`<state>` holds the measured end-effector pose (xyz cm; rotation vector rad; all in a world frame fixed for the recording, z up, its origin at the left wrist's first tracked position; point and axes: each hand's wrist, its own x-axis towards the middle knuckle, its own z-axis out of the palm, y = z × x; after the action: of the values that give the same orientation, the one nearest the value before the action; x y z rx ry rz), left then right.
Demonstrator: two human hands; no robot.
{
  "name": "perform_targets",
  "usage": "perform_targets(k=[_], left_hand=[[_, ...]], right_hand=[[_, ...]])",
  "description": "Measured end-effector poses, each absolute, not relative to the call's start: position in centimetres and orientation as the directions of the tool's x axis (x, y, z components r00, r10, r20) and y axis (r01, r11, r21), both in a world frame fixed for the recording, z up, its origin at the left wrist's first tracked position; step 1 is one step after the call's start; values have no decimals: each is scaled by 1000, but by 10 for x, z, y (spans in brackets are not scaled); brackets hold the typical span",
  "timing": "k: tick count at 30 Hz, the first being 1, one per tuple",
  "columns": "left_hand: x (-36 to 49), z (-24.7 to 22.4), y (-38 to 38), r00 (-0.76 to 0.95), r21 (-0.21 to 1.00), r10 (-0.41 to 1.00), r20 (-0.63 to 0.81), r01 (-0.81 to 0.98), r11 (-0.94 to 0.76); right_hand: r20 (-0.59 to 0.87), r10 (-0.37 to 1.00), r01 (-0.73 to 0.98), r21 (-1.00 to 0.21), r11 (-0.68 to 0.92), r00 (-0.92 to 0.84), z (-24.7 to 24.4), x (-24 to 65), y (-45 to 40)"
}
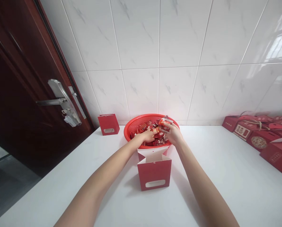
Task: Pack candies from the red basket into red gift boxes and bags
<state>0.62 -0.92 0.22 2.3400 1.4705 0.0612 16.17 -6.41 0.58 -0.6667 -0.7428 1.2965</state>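
A red plastic basket (127, 129) with mesh sides stands against the wall, filled with red-wrapped candies (144, 126). Inside it, the fingers of my left hand (149, 135) are closed at a red and gold wrapped candy (155, 129). Over the basket's right side, my right hand (173, 133) grips red and dark wrapped candies (165, 121) between thumb and fingers. Directly in front of the basket, between my forearms, an upright red paper gift box (154, 172) has its top open, showing a white inside and a small pale window on its front.
Another red gift box (108, 124) stands at the back left of the white table (89, 176). Several red boxes (256, 134) with ties and printed labels crowd the right side. Tiled wall (141, 91) closes off the back; a dark wooden door (20, 78) with keys in its lock is left.
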Motion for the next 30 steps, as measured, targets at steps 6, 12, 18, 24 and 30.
perform_targets(k=[6, 12, 18, 24, 30], left_hand=[[10, 9, -12, 421, 312, 868, -262, 888, -337], [10, 6, -6, 463, 349, 854, -236, 861, -370], [11, 4, -6, 425, 375, 890, -164, 861, -342], [12, 4, -5, 421, 445, 906, -35, 819, -363], [7, 0, 1, 403, 446, 915, -11, 821, -356]], right_hand=[[109, 986, -583, -796, 162, 124, 7, 162, -65], [108, 986, -567, -807, 163, 129, 7, 162, -65], [103, 987, -571, -806, 156, 124, 8, 161, -67], [101, 988, -578, -802, 150, 117, 8, 161, -66], [94, 987, -578, -802, 151, 128, 7, 162, -65]])
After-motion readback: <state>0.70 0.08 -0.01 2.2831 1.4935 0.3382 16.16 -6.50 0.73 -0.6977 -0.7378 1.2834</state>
